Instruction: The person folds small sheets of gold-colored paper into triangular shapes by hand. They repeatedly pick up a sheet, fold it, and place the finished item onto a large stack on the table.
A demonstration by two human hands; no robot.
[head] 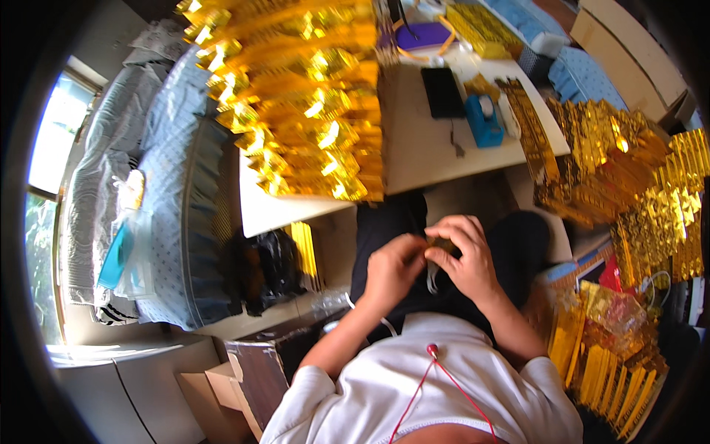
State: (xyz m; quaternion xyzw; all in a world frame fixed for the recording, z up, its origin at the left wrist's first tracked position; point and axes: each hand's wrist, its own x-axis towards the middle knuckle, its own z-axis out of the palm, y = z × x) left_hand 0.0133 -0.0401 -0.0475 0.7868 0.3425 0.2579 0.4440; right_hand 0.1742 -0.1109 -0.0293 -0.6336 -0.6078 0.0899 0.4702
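My left hand [391, 271] and my right hand [466, 258] meet above my lap, in front of the table edge. Between them is a small dark gold piece [442, 244], probably folded foil paper, mostly hidden by the fingers. The right thumb and fingers curl around it. At its left side, the left fingertips are pinched together and blurred by motion. On the white table [421, 166] before me stands a large stack of pleated gold foil paper [310, 100], its near end close to the table's front edge.
A black phone [442, 92], a blue tape dispenser [484, 120] and a strip of gold paper [530, 125] lie on the table. More folded gold foil [610, 161] is piled at the right, with gold bundles [610, 377] below. At left stand a bed [172, 222] and cardboard box [260, 372].
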